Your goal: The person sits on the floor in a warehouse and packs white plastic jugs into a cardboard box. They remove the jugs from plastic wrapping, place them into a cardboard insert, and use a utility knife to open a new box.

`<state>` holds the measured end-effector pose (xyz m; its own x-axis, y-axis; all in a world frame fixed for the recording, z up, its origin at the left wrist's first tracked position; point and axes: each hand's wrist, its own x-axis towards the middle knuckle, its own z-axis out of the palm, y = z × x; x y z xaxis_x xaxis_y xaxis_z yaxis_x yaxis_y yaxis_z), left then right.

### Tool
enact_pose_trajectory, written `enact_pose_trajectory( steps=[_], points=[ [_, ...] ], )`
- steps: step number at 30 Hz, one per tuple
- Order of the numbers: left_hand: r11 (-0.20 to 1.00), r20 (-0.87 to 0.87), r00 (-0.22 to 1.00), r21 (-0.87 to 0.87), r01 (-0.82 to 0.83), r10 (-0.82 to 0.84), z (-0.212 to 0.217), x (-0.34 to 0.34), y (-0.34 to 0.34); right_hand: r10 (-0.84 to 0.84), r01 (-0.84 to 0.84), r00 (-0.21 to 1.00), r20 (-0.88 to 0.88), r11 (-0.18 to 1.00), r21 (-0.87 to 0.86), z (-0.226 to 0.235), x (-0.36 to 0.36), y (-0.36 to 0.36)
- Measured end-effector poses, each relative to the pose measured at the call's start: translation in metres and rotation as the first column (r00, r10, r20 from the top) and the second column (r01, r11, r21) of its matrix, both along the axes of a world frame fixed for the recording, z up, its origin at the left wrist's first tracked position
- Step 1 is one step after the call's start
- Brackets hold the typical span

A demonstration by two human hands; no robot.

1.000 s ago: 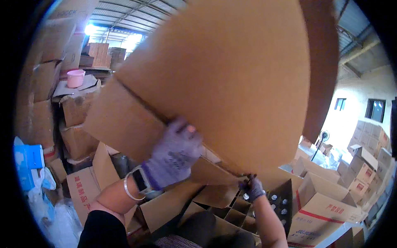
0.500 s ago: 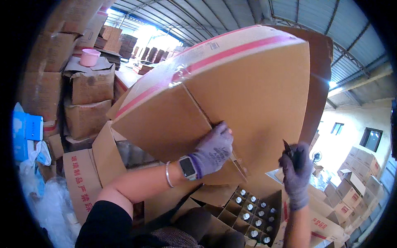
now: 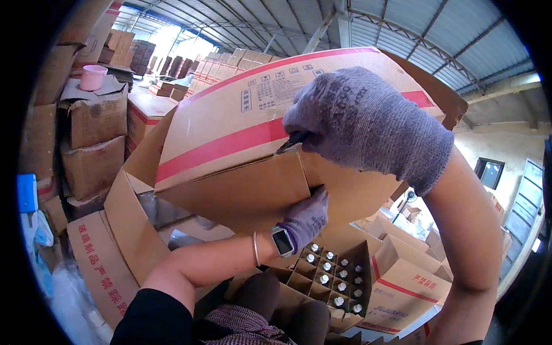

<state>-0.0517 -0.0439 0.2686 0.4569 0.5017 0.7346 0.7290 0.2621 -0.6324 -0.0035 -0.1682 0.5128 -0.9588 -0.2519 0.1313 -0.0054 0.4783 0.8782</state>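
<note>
Box (image 3: 230, 144) tilts up at centre; left hand (image 3: 305, 221), fingers curled, grips its lower flap at five o'clock. Right hand (image 3: 368, 123) closes around a thin tool (image 3: 290, 142), mostly hidden.

Warehouse floor (image 3: 69, 299), stacked cardboard boxes (image 3: 95, 144) standing on it, open divided carton (image 3: 333, 276) of capped bottles below

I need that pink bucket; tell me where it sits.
The pink bucket is at the upper left of the head view, on top of a stack of torn cardboard boxes, left of the big carton being held.
</note>
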Motion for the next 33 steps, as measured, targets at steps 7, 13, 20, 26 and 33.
enact_pose_trajectory(
  steps=[7,13,20,26,33],
  points=[
    [0.992,-0.058,0.997,-0.120,0.039,-0.046,0.000,-0.002,-0.016,-0.109,0.100,0.988,0.107,0.991,0.086,-0.004,-0.007,-0.008],
    [0.996,-0.033,0.996,-0.004,0.084,-0.084,0.008,-0.012,-0.014,-0.196,0.189,0.980,0.027,0.970,0.154,0.026,-0.001,-0.020],
    [0.997,-0.047,0.999,-0.081,0.014,-0.018,0.023,0.000,-0.034,-0.415,0.430,0.902,-0.119,0.889,0.158,0.067,0.027,-0.005],
    [0.999,0.003,1.000,-0.031,-0.016,0.016,0.012,-0.035,-0.018,-0.114,0.138,0.920,-0.374,0.990,0.039,0.078,0.086,-0.003],
    [0.995,0.017,1.000,-0.093,0.023,-0.021,0.021,-0.059,-0.030,-0.118,-0.224,0.833,-0.541,0.821,-0.525,-0.069,0.071,0.060]
  ],
)
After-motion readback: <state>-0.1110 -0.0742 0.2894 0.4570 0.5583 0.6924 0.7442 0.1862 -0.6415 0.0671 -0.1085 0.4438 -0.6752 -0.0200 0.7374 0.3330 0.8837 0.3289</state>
